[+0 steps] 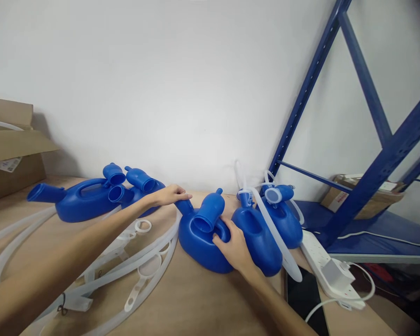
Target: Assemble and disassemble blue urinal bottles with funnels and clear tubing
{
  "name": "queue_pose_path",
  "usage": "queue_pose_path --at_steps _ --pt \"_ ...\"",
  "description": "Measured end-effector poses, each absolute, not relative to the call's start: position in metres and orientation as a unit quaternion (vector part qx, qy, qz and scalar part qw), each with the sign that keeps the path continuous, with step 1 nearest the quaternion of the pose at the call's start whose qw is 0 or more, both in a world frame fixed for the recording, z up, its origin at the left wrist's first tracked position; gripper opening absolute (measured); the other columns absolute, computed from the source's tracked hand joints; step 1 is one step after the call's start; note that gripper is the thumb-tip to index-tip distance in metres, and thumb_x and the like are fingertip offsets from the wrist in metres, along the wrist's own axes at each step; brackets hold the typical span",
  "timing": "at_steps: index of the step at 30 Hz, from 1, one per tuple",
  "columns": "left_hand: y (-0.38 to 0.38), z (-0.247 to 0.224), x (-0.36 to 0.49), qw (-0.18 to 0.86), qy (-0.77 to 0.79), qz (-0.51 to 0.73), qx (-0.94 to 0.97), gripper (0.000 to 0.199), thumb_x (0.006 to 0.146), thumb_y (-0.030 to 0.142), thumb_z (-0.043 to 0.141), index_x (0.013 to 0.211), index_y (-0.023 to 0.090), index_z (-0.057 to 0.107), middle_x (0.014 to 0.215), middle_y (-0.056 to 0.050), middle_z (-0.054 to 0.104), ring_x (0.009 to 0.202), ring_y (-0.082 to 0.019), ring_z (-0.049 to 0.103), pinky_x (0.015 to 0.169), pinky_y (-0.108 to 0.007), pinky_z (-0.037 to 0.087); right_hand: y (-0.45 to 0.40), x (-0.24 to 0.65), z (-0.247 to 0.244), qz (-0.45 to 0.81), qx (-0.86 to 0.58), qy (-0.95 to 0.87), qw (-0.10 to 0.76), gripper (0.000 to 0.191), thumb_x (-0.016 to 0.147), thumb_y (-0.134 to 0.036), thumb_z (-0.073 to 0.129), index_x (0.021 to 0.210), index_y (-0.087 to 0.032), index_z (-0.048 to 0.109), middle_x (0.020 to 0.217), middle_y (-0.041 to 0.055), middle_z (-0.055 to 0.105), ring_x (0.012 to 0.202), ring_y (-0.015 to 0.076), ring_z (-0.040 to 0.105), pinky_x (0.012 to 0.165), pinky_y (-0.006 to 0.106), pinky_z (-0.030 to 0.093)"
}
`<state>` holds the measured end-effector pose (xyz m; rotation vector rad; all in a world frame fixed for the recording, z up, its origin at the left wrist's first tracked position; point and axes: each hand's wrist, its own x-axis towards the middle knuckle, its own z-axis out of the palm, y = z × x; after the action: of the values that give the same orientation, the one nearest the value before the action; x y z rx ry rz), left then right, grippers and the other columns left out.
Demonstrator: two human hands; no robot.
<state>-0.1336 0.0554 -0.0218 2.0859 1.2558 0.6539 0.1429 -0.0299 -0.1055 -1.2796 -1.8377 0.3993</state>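
In the middle of the table stands a blue plastic urinal bottle (206,254). My right hand (235,245) is closed around its handle, thumb on the near side. At the bottle's neck, my left hand (173,195) is closed with fingers and thumb on the rim. A separate blue funnel-shaped mouthpiece (212,207) rests on top of the bottle, its wide opening towards me. To the right are two more bottles, a nearer one (257,242) and a farther one (289,224), with white tubes attached. Another pair, a left bottle (87,200) and one behind my left arm (154,186), carry loose mouthpieces.
Clear tubes (122,273) and white ring caps (143,226) lie on the left of the table. A cardboard box (14,163) stands far left. On the right are a phone (306,294), a power strip (322,261) with a charger, and a blue metal shelf frame (364,182).
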Motion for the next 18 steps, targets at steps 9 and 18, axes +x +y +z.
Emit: queue_pose_path --at_steps 9,18 --pt "0.041 -0.019 -0.136 0.383 0.436 0.251 0.775 0.058 0.077 0.072 0.064 0.061 0.018 0.053 0.060 0.001 0.046 0.060 -0.013 0.039 0.060 -0.028 0.035 -0.034 0.146 -0.106 0.135 -0.463 -0.758 0.439 0.046 0.081 -0.031 0.057 0.120 -0.013 0.072 0.116 0.0154 0.077 0.109 0.0335 0.073 0.101 0.050 0.057" --pt "0.036 -0.004 -0.175 0.241 0.524 0.219 0.787 0.059 0.092 0.070 0.039 0.058 0.021 0.040 0.057 0.002 0.039 0.054 -0.013 0.037 0.061 -0.030 0.043 -0.043 0.153 -0.107 0.152 -0.480 -0.753 0.424 0.048 0.085 -0.036 0.057 0.127 -0.016 0.069 0.123 0.0135 0.075 0.116 0.0345 0.070 0.105 0.050 0.054"
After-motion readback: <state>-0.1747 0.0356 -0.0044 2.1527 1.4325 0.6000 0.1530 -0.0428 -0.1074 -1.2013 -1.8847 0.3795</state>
